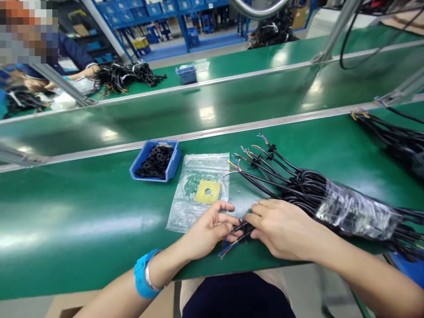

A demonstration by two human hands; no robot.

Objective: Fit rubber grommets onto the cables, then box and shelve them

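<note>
My left hand [215, 225] pinches a black cable close to its stripped end, with thumb and fingertips around it. Beside it my right hand [281, 227] is closed on the same group of black cables, a little further from the tips. A small black grommet [245, 228] shows between the two hands, partly hidden by fingers. Blue, red and yellow wires [228, 251] stick out below my left hand. The cables belong to a coiled bundle [308, 181] wrapped in clear plastic film [357, 210]. Other cable ends in it carry black grommets [255, 161].
A blue bin [155, 176] of black rubber parts stands left of a clear plastic bag [185, 216] with a yellow square piece with a hole [202, 197] on it. More cables [391, 137] lie at the right. Behind the metal divider, a co-worker's arm [77, 55] is near other cables.
</note>
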